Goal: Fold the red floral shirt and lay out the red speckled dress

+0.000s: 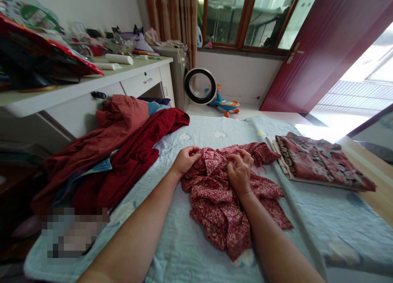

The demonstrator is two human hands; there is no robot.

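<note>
A crumpled red floral garment (224, 201) lies in the middle of a bed with a light blue quilt (190, 250). My left hand (185, 160) is closed on the garment's upper left edge. Close beside it, my right hand (240, 170) is closed on a fold of the same garment near its top middle. Both forearms reach forward over the quilt.
A heap of dark red clothes (123, 152) covers the bed's left side. A folded patterned garment (319, 164) lies on the right. A cluttered white desk (135, 76) stands at the left, with a washing machine (199, 85), a toy and an open dark red door (325, 41) beyond.
</note>
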